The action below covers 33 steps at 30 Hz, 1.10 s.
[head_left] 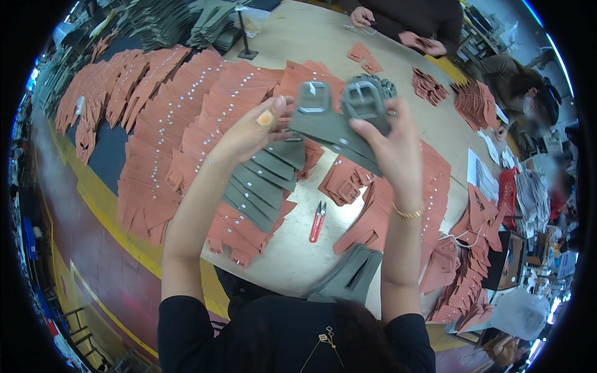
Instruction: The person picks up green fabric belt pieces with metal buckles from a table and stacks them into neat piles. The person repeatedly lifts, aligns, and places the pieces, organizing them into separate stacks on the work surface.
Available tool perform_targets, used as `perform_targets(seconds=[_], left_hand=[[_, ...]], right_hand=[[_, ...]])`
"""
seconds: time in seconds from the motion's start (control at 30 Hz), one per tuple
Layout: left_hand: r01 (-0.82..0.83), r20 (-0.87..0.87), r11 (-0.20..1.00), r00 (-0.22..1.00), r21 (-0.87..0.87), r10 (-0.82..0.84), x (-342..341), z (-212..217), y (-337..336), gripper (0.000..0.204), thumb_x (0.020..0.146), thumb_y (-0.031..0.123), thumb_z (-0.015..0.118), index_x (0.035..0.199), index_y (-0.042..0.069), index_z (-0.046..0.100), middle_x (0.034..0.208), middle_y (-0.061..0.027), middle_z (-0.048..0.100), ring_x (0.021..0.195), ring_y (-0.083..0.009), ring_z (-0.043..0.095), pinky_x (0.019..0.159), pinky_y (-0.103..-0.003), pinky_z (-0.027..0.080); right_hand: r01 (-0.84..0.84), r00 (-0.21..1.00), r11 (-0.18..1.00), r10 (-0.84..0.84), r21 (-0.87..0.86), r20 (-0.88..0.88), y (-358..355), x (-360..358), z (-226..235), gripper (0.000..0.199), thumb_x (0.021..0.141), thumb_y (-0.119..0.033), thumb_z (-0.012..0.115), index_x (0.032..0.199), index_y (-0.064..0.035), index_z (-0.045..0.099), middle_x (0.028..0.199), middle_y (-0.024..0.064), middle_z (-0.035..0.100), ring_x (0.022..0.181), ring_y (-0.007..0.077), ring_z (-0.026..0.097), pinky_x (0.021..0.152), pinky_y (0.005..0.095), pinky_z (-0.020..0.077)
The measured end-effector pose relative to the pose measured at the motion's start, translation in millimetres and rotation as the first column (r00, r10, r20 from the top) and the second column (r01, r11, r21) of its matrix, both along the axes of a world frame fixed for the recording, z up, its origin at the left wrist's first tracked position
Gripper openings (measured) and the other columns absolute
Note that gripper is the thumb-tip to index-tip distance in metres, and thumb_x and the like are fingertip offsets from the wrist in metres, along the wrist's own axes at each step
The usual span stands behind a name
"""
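Above the bench (298, 248), left hand (252, 133) and right hand (392, 146) each grip grey buckled straps (336, 121); red snips (318, 221) lie at six o'clock.

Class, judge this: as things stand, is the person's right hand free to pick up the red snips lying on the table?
Probably not at once: the right hand is raised, gripping grey strap pieces together with the left hand. The red snips lie uncovered on the table below.

Held straps (336, 127): dark grey, with grey buckles.
Fanned straps (264, 180): dark grey.
Cut pieces (193, 105): terracotta red, dotted with silver rivets.
Snips (318, 221): red handles.
Worktop (311, 37): pale beige; yellow edge band.
Sleeves (186, 323): black.
Bracelet (407, 213): gold.
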<state>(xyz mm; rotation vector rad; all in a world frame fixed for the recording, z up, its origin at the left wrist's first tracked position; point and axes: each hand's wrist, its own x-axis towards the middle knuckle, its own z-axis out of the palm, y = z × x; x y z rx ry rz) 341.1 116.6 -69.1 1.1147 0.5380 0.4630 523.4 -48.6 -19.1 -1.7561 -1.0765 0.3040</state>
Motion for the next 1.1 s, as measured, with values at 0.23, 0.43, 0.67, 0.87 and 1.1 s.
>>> perform_targets(seconds=[0.23,0.43,0.67,0.87,1.1], left_hand=[[0.015,-0.239,0.975,0.97,0.22,0.039,-19.5,-8.4,66.9,0.045,0.089,0.015,0.067,0.127,-0.005,0.054,0.109,-0.0104,0.065,0.087,-0.0134,0.064,0.075,-0.027,0.052],[0.18,-0.507,0.905,0.861,0.385,0.044,-12.2,-58.5,88.9,0.042,0.087,0.016,0.069,0.123,-0.004,0.059,0.106,-0.0124,0.067,0.088,-0.0163,0.064,0.076,-0.029,0.051],[0.177,-0.45,0.568,0.805,0.804,0.386,-12.0,-54.7,79.9,0.051,0.084,0.026,0.071,0.126,-0.001,0.058,0.117,-0.0156,0.059,0.1,-0.0223,0.058,0.083,-0.032,0.048],[0.149,-0.365,0.742,0.921,0.654,0.137,25.9,4.8,41.2,0.049,0.086,0.028,0.071,0.126,0.003,0.059,0.117,-0.0098,0.056,0.102,-0.0161,0.054,0.085,-0.029,0.045],[0.307,-0.198,0.92,0.944,0.242,-0.263,124.1,21.4,8.3,0.046,0.091,0.033,0.065,0.126,0.004,0.057,0.113,-0.0055,0.056,0.097,-0.0156,0.054,0.082,-0.029,0.045]], right_hand=[[-0.048,0.966,0.996,0.026,-0.079,-0.259,83.9,-33.1,-82.5,0.041,0.078,-0.023,0.08,0.099,-0.0001,0.053,0.088,0.0155,0.067,0.077,0.023,0.066,0.071,0.0347,0.0508],[-0.071,0.986,0.962,0.028,-0.264,-0.163,71.8,-15.6,-116.4,0.039,0.082,-0.031,0.075,0.096,0.0019,0.061,0.084,0.016,0.068,0.079,0.026,0.068,0.072,0.0358,0.0519],[0.269,0.96,0.947,-0.278,-0.177,-0.029,31.7,127.1,-163.8,0.022,0.084,-0.021,0.067,0.098,-0.0028,0.068,0.089,0.0151,0.071,0.078,0.0281,0.069,0.072,0.0366,0.0531],[0.539,0.842,0.75,-0.484,-0.382,0.238,32.1,215.8,-190.7,0.035,0.08,-0.028,0.073,0.096,0.003,0.069,0.098,0.0237,0.069,0.094,0.0373,0.067,0.081,0.0417,0.0535],[0.436,0.892,0.704,-0.421,-0.561,0.164,43.9,236.4,-180.0,0.038,0.075,-0.032,0.078,0.094,-0.0003,0.071,0.1,0.0228,0.069,0.097,0.0377,0.066,0.084,0.0419,0.0533]])
